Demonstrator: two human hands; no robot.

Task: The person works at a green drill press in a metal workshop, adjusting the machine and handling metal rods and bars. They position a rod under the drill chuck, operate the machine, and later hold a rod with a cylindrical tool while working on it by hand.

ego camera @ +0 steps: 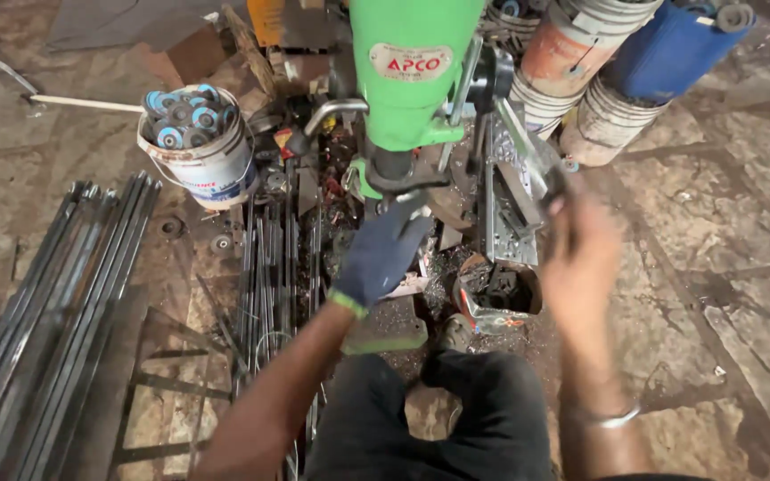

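Observation:
A green drill press (412,80) stands in front of me on the stone floor. My left hand (380,254), in a dark blue glove, reaches under its chuck and holds a small metal piece (413,203) there. My bare right hand (581,258) is raised and blurred, its fingers closed around the press's feed lever (528,156). A metal bangle sits on my right wrist. My dark-trousered knees are at the bottom of the view.
Long steel bars (46,312) lie at left, thinner rods (269,267) by the press base. A white bucket (202,147) holds several blue-centred discs. A small tin of dark scraps (496,294) sits right of the base. Stacked buckets (581,53) and a blue drum (675,49) stand behind.

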